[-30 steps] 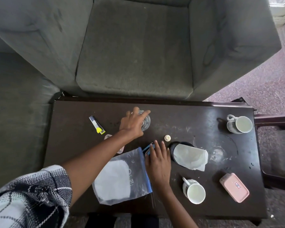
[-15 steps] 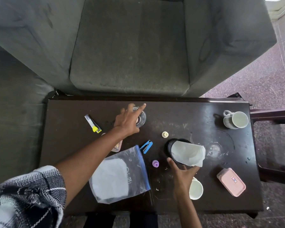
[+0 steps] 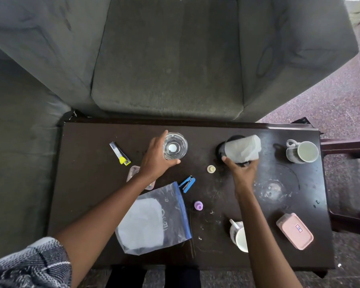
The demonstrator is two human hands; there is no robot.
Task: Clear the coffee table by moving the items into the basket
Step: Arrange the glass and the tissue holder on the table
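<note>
Clear glass tumbler (image 3: 175,147), round and upright, stands on the dark tabletop (image 3: 87,183) in the upper part of the frame, left of centre. A white disc shows at its centre. The left hand (image 3: 154,161) grips it: the fingers (image 3: 162,138) curl along its left wall and the thumb wraps its lower edge. Below it in the frame lie a zip bag (image 3: 154,217) with a blue seal strip and a blue stapler (image 3: 187,183).

Right of centre is a black container (image 3: 221,147), with white paper (image 3: 243,150) protruding from its mouth. The right hand (image 3: 242,173) grips it from below in the frame, thumb at its left side, the other fingers at its lower right edge. Whether it rests on the tabletop cannot be determined.
</note>
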